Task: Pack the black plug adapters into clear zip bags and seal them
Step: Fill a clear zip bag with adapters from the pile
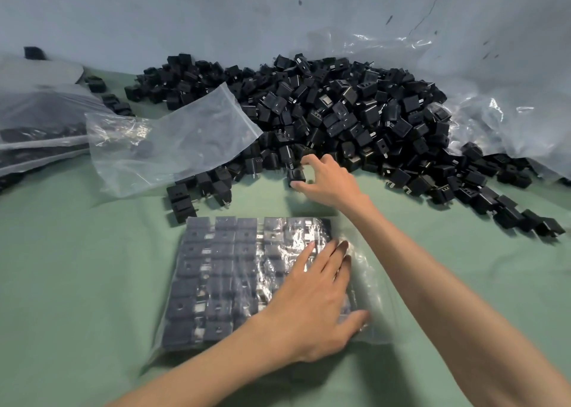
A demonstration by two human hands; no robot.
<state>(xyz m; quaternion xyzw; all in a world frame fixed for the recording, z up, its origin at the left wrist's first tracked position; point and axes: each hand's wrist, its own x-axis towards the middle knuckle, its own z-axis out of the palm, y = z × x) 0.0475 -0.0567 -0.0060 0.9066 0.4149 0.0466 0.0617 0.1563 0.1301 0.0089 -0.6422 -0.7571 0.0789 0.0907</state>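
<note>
Green table [77, 283]: left hand [312, 311] on one filled bag [216, 277]; right hand [327, 181] pinches adapter [296, 175].

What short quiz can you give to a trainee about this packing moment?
1. True or false: the left hand lies flat on the filled zip bag.
2. Choose one. What does the right hand pinch? A: a bag's zip strip. B: one black adapter. C: nothing.
3. Fill the gap: the empty zip bag leans on the loose ___ of adapters.

Key: 1 true; 2 B; 3 pile.
</note>
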